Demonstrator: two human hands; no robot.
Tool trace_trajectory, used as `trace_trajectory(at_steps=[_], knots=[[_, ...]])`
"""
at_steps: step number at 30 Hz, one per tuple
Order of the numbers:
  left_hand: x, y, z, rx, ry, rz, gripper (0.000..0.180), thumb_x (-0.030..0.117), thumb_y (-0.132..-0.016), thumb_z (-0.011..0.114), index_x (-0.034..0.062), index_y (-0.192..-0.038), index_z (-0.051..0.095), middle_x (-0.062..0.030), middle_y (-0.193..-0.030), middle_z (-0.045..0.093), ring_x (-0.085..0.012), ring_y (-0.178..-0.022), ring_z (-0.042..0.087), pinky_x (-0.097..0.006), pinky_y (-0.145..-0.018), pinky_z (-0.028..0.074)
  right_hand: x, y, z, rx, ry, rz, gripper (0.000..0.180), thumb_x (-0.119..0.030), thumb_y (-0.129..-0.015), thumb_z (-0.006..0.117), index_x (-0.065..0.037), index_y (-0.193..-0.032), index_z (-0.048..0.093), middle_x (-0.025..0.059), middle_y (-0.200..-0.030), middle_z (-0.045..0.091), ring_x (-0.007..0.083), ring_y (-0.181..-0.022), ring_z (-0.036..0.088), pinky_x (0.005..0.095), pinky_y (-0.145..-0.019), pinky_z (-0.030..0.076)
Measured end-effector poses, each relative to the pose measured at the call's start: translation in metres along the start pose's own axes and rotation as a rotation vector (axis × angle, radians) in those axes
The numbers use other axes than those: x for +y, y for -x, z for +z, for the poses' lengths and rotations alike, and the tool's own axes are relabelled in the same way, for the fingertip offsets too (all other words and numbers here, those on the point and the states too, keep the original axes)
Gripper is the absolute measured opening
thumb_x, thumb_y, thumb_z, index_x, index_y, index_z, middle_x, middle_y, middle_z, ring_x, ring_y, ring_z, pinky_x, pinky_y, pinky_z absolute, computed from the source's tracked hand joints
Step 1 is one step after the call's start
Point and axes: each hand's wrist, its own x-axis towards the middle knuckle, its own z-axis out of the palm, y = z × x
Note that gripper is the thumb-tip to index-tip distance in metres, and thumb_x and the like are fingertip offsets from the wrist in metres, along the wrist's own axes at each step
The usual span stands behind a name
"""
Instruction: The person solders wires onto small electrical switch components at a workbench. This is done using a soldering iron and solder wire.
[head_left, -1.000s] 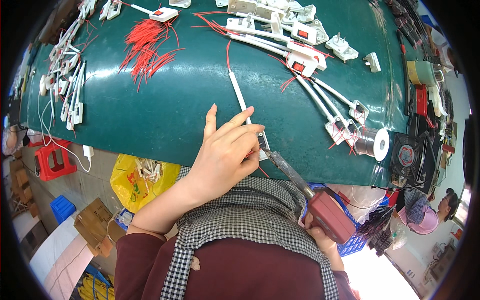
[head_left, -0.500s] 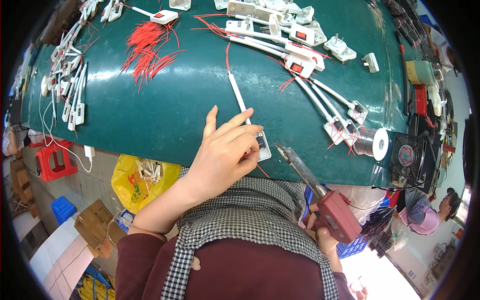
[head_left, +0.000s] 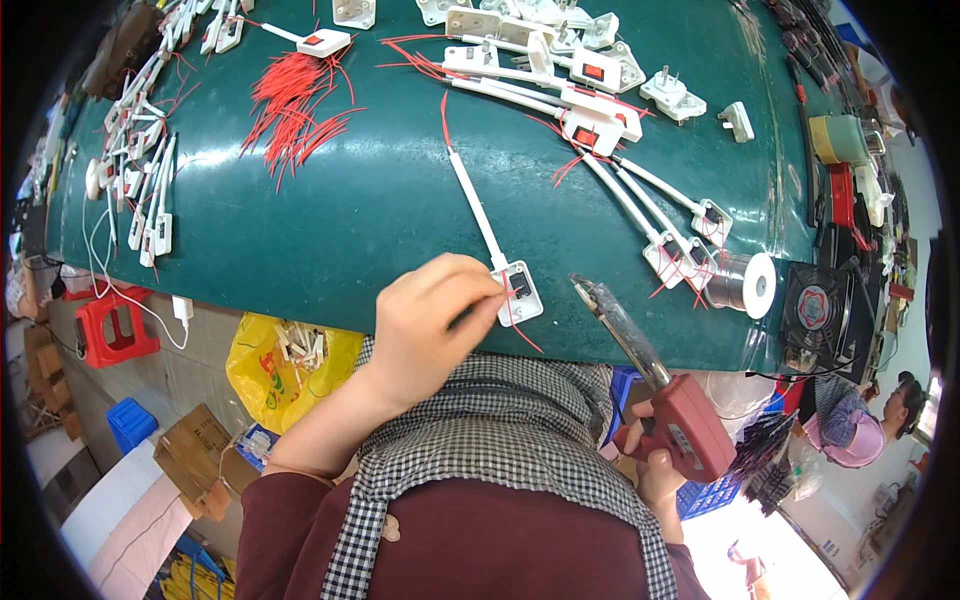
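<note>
Far left, below the surface's [head_left: 380, 200] edge, stands a red plastic stool [head_left: 112, 327] above a blue crate [head_left: 130, 424], with a crumpled yellow bag [head_left: 275, 370] of small white parts beside flat brown cardboard [head_left: 195, 462]. Loose red wires [head_left: 290, 105] fan across the smooth dark green top. The left hand [head_left: 430, 325] has its fingers curled shut, pinching a thin red wire at the small white switch box [head_left: 520, 292], which lies near the front edge on its white cord [head_left: 475, 205]. A second ago those fingers were spread flat. The right hand [head_left: 655, 470] grips the red handle of a soldering gun [head_left: 660, 390], whose dark tip now sits drawn back just right of the box. Further right lie a silvery solder spool [head_left: 745, 283] and a black fan [head_left: 815, 310].
</note>
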Motion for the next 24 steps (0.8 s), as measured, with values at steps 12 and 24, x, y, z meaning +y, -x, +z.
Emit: trace_trajectory(at_steps=[12,24], knots=[[-0.010,-0.005,0.020,0.090,-0.121,0.249,0.013,0.000,-0.072,0.069,0.0052,-0.079,0.060,-0.0087,-0.101,0.070,-0.0281,-0.106,0.064,-0.048,-0.096,0.043,0.009,0.003,-0.016,-0.177,0.102,0.000,0.087,-0.030,-0.074,0.082,0.009,-0.137,0.038,0.0159,-0.089,0.064,0.0150,-0.063,0.059,0.0246,-0.054,0.045],[-0.008,-0.002,0.019,0.065,-0.221,0.270,0.012,0.004,-0.073,0.072,0.0103,-0.075,0.062,-0.0022,-0.101,0.070,-0.0214,-0.110,0.063,-0.061,-0.110,0.016,0.013,0.003,-0.016,-0.232,0.187,-0.068,0.080,-0.028,-0.079,0.079,0.006,-0.139,0.038,0.0115,-0.078,0.064,0.0147,-0.062,0.059,0.0266,-0.057,0.047]])
